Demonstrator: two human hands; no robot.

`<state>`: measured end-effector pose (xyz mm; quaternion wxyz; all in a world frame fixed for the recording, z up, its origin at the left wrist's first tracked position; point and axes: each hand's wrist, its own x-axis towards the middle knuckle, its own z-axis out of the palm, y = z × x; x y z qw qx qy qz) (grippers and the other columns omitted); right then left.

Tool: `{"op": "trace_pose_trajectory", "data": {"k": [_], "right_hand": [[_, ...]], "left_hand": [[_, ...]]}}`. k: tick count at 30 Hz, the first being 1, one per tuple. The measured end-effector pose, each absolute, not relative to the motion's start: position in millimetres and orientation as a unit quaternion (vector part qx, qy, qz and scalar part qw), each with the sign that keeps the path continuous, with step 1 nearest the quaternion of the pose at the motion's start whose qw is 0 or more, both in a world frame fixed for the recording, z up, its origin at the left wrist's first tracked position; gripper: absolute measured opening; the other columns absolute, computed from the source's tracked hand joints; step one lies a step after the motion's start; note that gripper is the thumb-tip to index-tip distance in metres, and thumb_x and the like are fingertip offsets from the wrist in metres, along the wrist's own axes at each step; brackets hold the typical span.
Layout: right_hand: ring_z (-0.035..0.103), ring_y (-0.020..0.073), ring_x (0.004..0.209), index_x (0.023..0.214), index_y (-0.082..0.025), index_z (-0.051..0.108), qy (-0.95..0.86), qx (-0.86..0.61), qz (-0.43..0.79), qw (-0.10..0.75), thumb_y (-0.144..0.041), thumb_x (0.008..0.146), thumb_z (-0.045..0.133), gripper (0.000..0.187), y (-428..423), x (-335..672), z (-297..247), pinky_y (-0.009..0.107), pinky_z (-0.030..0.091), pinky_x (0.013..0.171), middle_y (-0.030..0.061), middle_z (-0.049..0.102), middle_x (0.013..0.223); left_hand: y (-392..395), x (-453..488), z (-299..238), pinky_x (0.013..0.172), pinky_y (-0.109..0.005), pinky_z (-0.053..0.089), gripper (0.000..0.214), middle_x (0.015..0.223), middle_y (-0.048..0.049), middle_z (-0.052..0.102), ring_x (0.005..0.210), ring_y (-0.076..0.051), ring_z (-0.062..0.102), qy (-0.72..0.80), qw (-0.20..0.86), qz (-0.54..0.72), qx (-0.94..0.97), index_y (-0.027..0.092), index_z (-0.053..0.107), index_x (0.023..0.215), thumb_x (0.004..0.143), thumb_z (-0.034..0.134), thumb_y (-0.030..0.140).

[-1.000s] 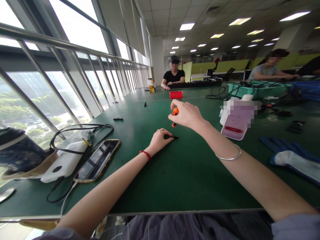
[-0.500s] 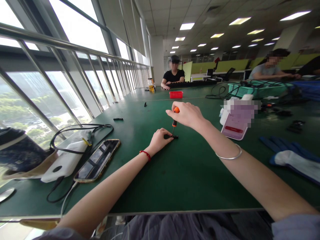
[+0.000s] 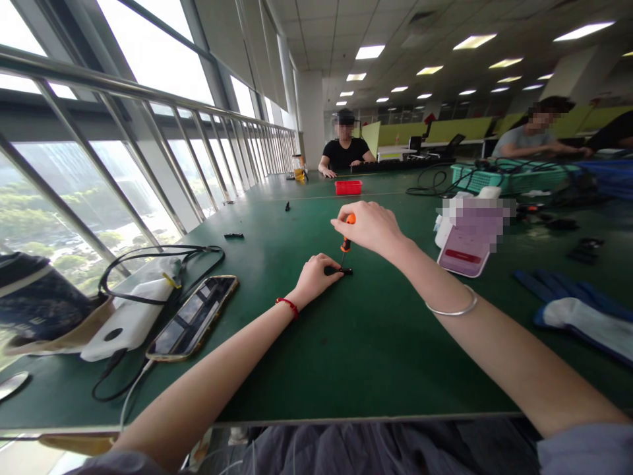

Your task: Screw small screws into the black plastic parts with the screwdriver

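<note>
On the green tabletop (image 3: 346, 343), my right hand (image 3: 372, 227) grasps the orange screwdriver (image 3: 346, 244) upright. Its fingers have rolled slightly round the handle in the last second while the tip stayed put, so I judge it is turning. My left hand (image 3: 312, 277), at 9 o'clock, stays pinching the small black part (image 3: 346, 271) beneath.

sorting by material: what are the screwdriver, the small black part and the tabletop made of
Screwdriver in the right hand: glossy orange handle, likely plastic; thin dark shaft, probably metal. Small black part at the left hand: matte, maybe plastic, too small to tell. Table: smooth green mat, perhaps rubber.
</note>
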<state>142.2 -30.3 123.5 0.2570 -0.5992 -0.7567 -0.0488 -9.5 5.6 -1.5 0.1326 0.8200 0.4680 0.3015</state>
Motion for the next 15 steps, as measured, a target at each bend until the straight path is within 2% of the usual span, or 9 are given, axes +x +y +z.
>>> {"op": "trace_pose_trajectory", "data": {"k": [1,4,7,9,10,12,15], "right_hand": [[0.06,0.0216,0.075,0.09,-0.025,0.06,-0.757,-0.595,-0.051,0.264,-0.042,0.078,0.052,0.023,-30.7,141.9,123.4,0.028,0.036,0.059,0.0036,0.068,0.082],[0.059,0.0212,0.072,0.103,-0.025,0.055,-0.759,-0.59,-0.057,0.269,-0.04,0.074,0.056,0.033,-31.7,141.1,123.8,0.027,0.035,0.058,0.0028,0.068,0.084],[0.06,0.0225,0.072,0.088,-0.023,0.058,-0.757,-0.599,-0.058,0.254,-0.052,0.083,0.041,0.034,-32.1,141.5,124.5,0.029,0.034,0.058,0.0053,0.067,0.079],[0.06,0.0227,0.073,0.078,-0.023,0.058,-0.756,-0.604,-0.061,0.246,-0.052,0.087,0.031,0.041,-31.7,142.5,124.8,0.029,0.034,0.059,0.0063,0.066,0.076],[0.06,0.0224,0.073,0.078,-0.023,0.058,-0.756,-0.604,-0.063,0.245,-0.049,0.088,0.032,0.038,-31.4,143.1,124.9,0.029,0.034,0.059,0.006,0.066,0.077],[0.059,0.0218,0.072,0.089,-0.024,0.058,-0.756,-0.601,-0.065,0.253,-0.042,0.084,0.041,0.025,-30.6,144.2,124.9,0.028,0.034,0.059,0.0043,0.066,0.079],[0.058,0.0211,0.067,0.107,-0.024,0.052,-0.756,-0.595,-0.055,0.266,-0.042,0.078,0.049,0.034,-29.6,144.8,124.5,0.028,0.034,0.057,0.0027,0.066,0.079]], "left_hand": [[5.6,-9.5,-1.4,0.089,-0.037,0.046,0.012,0.095,-0.005,0.064,0.092,-0.021,0.058,0.467,0.133,0.302,0.82,0.02,0.07,0.082,0.074,0.065,0.027],[5.7,-9.4,-1.6,0.089,-0.036,0.046,0.013,0.095,-0.0054,0.064,0.091,-0.021,0.058,0.466,0.133,0.304,0.82,0.019,0.07,0.082,0.074,0.066,0.027],[5.9,-9.3,-1.8,0.09,-0.036,0.045,0.013,0.095,-0.0056,0.064,0.091,-0.021,0.057,0.466,0.132,0.304,0.82,0.018,0.07,0.083,0.074,0.066,0.027],[6.2,-9.3,-1.8,0.089,-0.036,0.045,0.012,0.094,-0.0055,0.064,0.091,-0.021,0.057,0.466,0.131,0.302,0.821,0.019,0.07,0.082,0.074,0.066,0.026],[6.3,-9.2,-1.9,0.089,-0.036,0.046,0.012,0.094,-0.0055,0.064,0.091,-0.021,0.057,0.467,0.131,0.301,0.821,0.019,0.07,0.082,0.074,0.066,0.026],[6.5,-9.3,-2.0,0.089,-0.036,0.046,0.012,0.095,-0.0056,0.064,0.091,-0.021,0.057,0.468,0.13,0.301,0.821,0.018,0.07,0.083,0.074,0.066,0.026],[6.6,-9.5,-2.0,0.089,-0.036,0.046,0.012,0.095,-0.0055,0.064,0.091,-0.021,0.057,0.468,0.13,0.301,0.821,0.019,0.07,0.082,0.074,0.066,0.026]]}}
